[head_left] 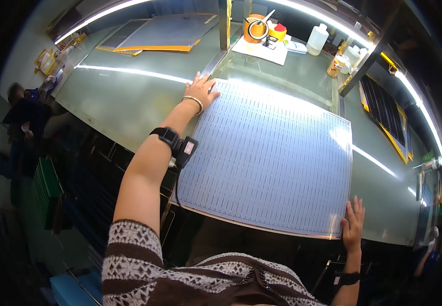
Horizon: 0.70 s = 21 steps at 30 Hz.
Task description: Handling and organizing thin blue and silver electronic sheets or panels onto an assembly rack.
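Note:
A large rectangular panel [272, 158], pale blue-white with rows of fine dark dashes and a thin light border, lies flat on the glass-like worktop [129, 97] in front of me. Its near edge reaches the worktop's front edge. At the panel's far left corner rests my left hand [199, 94], fingers spread over the corner and the surface beside it. My right hand [353, 224] touches the near right corner from the side, its fingers stretched out along the edge. The underside of the panel is hidden. Glare washes out part of its far side.
Framed sheets with orange edges [162, 33] lie at the far left, and a dark framed sheet [384, 109] at the right. Behind the panel stand an orange tape roll [255, 28], a white bottle [317, 40] and a small can [336, 65]. An upright post [224, 25] rises there. Other people are at both sides.

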Tool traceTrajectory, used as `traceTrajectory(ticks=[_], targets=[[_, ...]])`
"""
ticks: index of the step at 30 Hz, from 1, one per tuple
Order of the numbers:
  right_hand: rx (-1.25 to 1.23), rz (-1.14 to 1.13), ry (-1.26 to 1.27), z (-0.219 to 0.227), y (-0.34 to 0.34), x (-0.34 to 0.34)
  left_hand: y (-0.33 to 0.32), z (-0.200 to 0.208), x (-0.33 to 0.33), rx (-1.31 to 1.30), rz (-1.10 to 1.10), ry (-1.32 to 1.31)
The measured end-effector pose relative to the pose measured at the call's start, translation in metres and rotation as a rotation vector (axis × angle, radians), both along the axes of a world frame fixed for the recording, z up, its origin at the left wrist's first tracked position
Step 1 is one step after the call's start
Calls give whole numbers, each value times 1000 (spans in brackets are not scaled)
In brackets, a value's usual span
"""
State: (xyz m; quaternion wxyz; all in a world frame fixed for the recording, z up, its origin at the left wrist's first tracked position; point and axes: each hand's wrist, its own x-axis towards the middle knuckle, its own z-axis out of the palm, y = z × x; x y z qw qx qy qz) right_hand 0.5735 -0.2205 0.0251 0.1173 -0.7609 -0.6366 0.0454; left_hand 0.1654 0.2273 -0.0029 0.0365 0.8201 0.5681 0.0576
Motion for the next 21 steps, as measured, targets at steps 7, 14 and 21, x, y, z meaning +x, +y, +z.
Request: traceTrajectory(ticks=[7,14,21], targets=[[-151,-10,9,25,8,-9,2,23,-17,287,-21,-120],[-226,128,-60,95,43,-35,-156,74,-106,-335,-39,-245],[-259,670,31,92,101,-130,-256,13,-125,-781,260,-954]])
